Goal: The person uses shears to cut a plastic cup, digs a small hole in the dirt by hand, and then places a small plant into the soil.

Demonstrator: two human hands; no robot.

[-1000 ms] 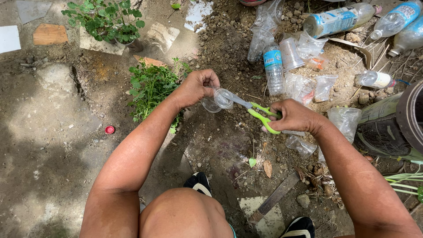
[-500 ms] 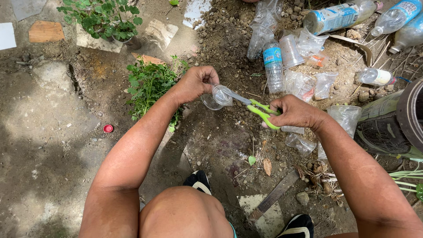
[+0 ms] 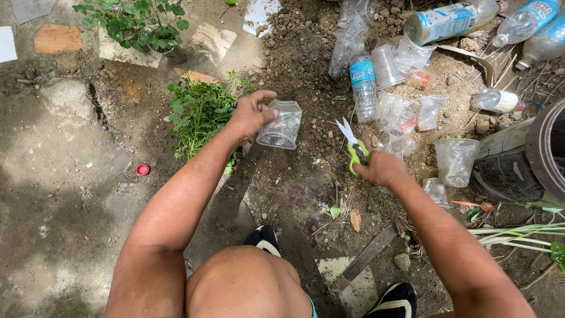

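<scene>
Left hand [image 3: 250,116] closed around clear plastic cup [image 3: 281,125]; right hand [image 3: 384,169] gripping open green-handled scissors [image 3: 354,147], apart, above soil [image 3: 294,176].

Bright, hard daylight from overhead, strongest across the upper right, where the clear plastic bottles [image 3: 447,20] and crumpled cups [image 3: 454,160] throw sharp white glints. Washed-out highlights on the pale slab [image 3: 7,44] at the top left edge and on the white patch [image 3: 263,12] near the top. Deep, soft-edged shade over the concrete ground [image 3: 59,206] at lower left, darkening toward the corner. Warm sheen along both forearms and the knee. Sharp focus over most of the frame, soil grains and leaves of the green plant [image 3: 197,112] crisp. Slight smear on the scissors [image 3: 352,146]. Wide-angle stretching at the edges, lines bowing near the corners.
</scene>
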